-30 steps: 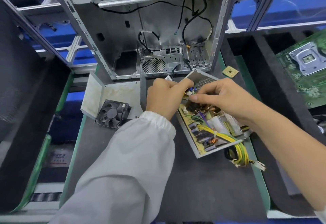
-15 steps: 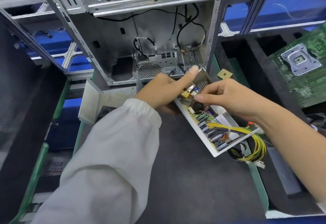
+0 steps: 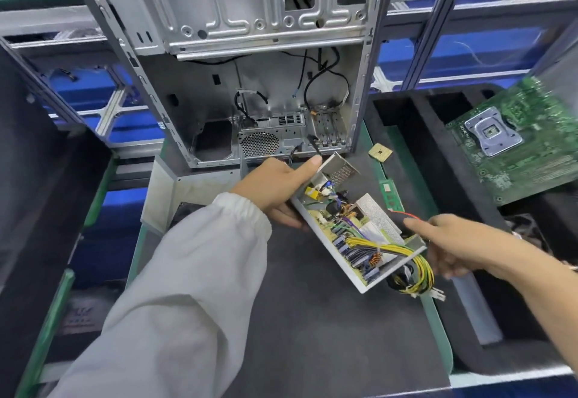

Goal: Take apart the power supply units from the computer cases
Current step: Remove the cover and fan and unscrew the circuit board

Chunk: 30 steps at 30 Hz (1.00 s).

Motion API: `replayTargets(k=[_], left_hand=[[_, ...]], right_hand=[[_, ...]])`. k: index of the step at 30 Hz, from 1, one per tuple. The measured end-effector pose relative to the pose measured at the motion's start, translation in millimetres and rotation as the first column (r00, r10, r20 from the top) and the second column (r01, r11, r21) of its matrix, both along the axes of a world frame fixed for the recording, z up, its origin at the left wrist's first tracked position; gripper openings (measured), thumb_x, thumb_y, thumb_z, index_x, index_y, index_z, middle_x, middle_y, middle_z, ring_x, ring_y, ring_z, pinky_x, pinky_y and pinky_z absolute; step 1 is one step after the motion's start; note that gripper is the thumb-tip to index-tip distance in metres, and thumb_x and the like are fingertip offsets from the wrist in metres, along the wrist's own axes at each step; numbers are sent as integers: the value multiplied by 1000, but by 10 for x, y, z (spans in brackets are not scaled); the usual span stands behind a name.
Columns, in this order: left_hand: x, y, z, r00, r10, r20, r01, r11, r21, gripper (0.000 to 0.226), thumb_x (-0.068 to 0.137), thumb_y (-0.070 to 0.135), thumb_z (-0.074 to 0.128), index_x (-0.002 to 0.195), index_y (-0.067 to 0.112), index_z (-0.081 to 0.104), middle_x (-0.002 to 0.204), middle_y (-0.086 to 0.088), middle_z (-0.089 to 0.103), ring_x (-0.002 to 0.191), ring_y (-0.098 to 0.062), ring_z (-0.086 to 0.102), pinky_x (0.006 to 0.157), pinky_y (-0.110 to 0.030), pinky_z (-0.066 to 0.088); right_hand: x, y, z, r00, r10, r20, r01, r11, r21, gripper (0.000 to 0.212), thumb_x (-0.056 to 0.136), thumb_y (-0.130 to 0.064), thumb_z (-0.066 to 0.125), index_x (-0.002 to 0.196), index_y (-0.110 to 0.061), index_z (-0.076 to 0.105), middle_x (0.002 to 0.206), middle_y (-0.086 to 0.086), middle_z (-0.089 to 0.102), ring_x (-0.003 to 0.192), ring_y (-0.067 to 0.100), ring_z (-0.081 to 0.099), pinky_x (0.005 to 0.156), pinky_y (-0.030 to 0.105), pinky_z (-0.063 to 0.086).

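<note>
Dark mat (image 3: pixel 312 335), opened power supply (image 3: pixel 359 231), yellow wires, left hand (image 3: pixel 278 188) gripping

An opened power supply unit (image 3: pixel 353 228) is held tilted above the work mat (image 3: pixel 312 335), gripped at its far-left end by the left hand (image 3: pixel 278 188), while the right hand (image 3: pixel 450 241) is placed just beside its right edge (contact cannot be made out). Directly behind it, the computer case (image 3: pixel 250 69) is stood upright at the back of the mat. To the right of the case a small chip (image 3: pixel 380 152) is laid, and farther right a motherboard (image 3: pixel 516 144) is set.
</note>
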<state>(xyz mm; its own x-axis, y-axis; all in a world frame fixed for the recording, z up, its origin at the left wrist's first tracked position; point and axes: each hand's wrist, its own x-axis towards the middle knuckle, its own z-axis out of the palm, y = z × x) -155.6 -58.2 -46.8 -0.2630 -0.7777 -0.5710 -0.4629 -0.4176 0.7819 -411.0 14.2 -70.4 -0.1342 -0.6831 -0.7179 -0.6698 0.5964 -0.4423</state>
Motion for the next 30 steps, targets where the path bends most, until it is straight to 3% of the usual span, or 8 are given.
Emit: replayTargets(k=[8, 12, 14, 18, 20, 24, 27, 30], left_hand=[[250, 165, 13, 995, -86, -57, 94, 985, 146, 58, 88, 62, 49, 112, 12, 63, 87, -19, 75, 78, -32, 74, 56, -26, 59], [510, 425, -129, 987, -19, -161, 67, 952, 298, 85, 70, 78, 39, 118, 8, 51, 96, -24, 72, 82, -38, 73, 58, -31, 61], [614, 535, -198, 978, -67, -199, 136, 925, 356, 100, 66, 85, 24, 126, 9, 49, 102, -27, 71, 84, -38, 73, 62, -32, 62], [730, 632, -238, 967, -130, -221, 210, 896, 391, 112, 62, 89, 7, 134, 15, 49, 111, -25, 68, 95, -35, 71, 71, -36, 61], [769, 623, -248, 982, 3, -191, 61, 943, 328, 109, 59, 91, 17, 129, 16, 53, 110, -21, 70, 97, -33, 71, 73, -42, 61], [697, 678, -314, 939, 266, -220, -235, 959, 159, 101, 48, 96, 48, 123, 28, 53, 108, -5, 74, 103, -20, 69, 81, -43, 58], [553, 809, -406, 973, 169, -155, -159, 984, 76, 81, 47, 89, 64, 111, 39, 64, 98, 10, 75, 97, -8, 69, 86, -32, 52], [496, 847, -495, 998, -58, -17, 56, 990, -129, 47, 74, 55, 75, 107, 22, 71, 93, 14, 71, 92, -9, 65, 83, -22, 49]], right_hand=[[215, -19, 47, 979, -110, 174, 122, 991, -61, 26, 87, 3, 46, 64, -6, 41, 35, 2, 43, 28, 11, 39, 33, 15, 31], [292, -24, 173, 987, -25, 158, 57, 979, -197, 15, 92, 0, 46, 78, 3, 48, 46, 12, 55, 30, 16, 49, 31, 17, 34], [327, -102, 286, 986, 164, 8, -154, 939, -308, 15, 95, -11, 49, 87, 2, 47, 54, 13, 63, 33, 16, 54, 34, 20, 38], [427, -316, 480, 803, 488, -341, -594, 703, -391, 42, 95, -23, 49, 130, -3, 36, 56, 3, 56, 42, 13, 53, 50, 32, 44], [465, -407, 503, 709, 580, -400, -705, 595, -386, 61, 96, -24, 49, 147, -10, 20, 59, 2, 49, 48, 14, 46, 51, 34, 37], [544, -524, 502, 485, 724, -490, -873, 374, -312, 71, 97, -27, 46, 152, -21, 2, 56, -2, 42, 46, 9, 36, 46, 27, 28], [671, -509, 424, 300, 759, -578, -951, 191, -242, 69, 96, -24, 45, 152, -15, 6, 62, 0, 41, 52, 13, 38, 46, 28, 26], [767, -463, 251, 223, 753, -618, -971, 115, -210, 60, 93, -18, 43, 147, -10, 17, 60, 0, 41, 49, 14, 37, 43, 30, 22]])
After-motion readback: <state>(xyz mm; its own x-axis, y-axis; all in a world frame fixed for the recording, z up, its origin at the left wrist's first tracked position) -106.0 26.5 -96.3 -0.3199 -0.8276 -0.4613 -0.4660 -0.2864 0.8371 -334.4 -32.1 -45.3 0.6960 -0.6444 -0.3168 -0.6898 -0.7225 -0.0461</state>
